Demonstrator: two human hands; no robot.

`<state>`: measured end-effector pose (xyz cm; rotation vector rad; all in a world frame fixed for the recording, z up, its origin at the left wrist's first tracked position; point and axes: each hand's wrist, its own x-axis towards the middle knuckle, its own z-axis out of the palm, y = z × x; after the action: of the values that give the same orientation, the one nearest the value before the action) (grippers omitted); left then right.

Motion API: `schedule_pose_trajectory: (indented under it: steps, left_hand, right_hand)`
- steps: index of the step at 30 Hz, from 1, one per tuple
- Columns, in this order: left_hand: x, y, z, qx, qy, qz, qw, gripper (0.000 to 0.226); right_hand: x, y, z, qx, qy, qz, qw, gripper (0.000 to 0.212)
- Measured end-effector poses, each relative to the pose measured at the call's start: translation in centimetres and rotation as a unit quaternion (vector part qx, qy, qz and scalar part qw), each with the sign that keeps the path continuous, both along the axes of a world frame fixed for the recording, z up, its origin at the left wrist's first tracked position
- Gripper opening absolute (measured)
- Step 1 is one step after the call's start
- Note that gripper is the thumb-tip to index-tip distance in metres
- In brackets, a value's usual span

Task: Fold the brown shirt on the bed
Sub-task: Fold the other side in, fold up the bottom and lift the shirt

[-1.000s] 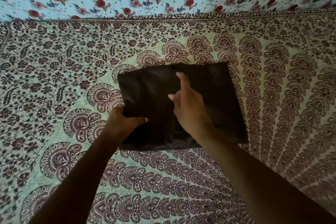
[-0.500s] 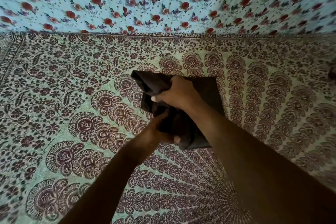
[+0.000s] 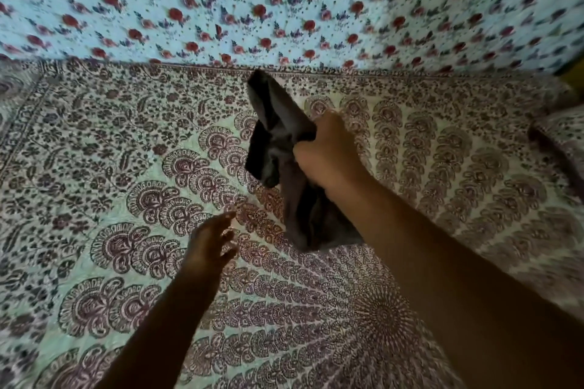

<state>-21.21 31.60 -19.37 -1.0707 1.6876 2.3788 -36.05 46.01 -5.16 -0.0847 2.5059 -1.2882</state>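
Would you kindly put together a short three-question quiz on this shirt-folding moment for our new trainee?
1. True or false: the brown shirt lies flat on the patterned bedspread.
2. Which hand grips the shirt? A) the left hand B) the right hand C) both
3. Fill in: the left hand's fingers are ____ and hold nothing.

Key
1. False: it is bunched in a fist and hangs above the bedspread.
2. B: only the right hand grips it.
3. Spread: the left hand hovers apart from the shirt, near its lower end.
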Motion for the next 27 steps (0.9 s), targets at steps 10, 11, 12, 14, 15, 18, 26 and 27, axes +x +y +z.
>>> schedule_pose_trajectory:
  steps: [10, 11, 12, 14, 15, 18, 26, 27]
  left_hand:
    - [14.8, -6.9, 1.3, 0.222, 0.037, 0.138, 0.965, 0.072]
    - [16.9, -7.6, 0.4, 0.226, 0.072, 0.165, 0.957, 0.081]
    - [19.5, -8.2, -1.3, 0.289, 0.135, 0.142, 0.937, 0.085]
    - [23.9, -9.6, -4.4, 0.378, 0.234, 0.084, 0.892, 0.085]
    - [25.5, -9.7, -4.3, 0.380, 0.251, 0.069, 0.887, 0.079]
    - [30.1, -9.9, -3.8, 0.306, 0.208, 0.145, 0.918, 0.063]
    - [39.2, -15.6, -0.1, 0.281, 0.034, 0.166, 0.945, 0.035]
    - [40.3, -16.8, 1.0, 0.279, 0.016, 0.176, 0.944, 0.017]
  right_hand:
    - [13.2, -4.0, 7.9, -0.166, -0.173, 0.080, 0.968, 0.019]
    - [14.5, -4.3, 7.4, -0.178, -0.195, 0.096, 0.960, 0.018]
    - [15.9, -4.7, 6.5, -0.188, -0.213, 0.111, 0.952, 0.017]
    - [18.0, -5.4, 5.0, -0.209, -0.245, 0.134, 0.937, 0.018]
    - [19.1, -5.8, 4.3, -0.220, -0.260, 0.143, 0.929, 0.020]
    - [22.0, -7.0, 2.2, -0.216, -0.283, 0.147, 0.923, 0.020]
    - [30.6, -11.3, 0.9, -0.199, -0.301, 0.110, 0.926, 0.024]
    - [31.9, -12.0, 1.0, -0.197, -0.298, 0.104, 0.928, 0.024]
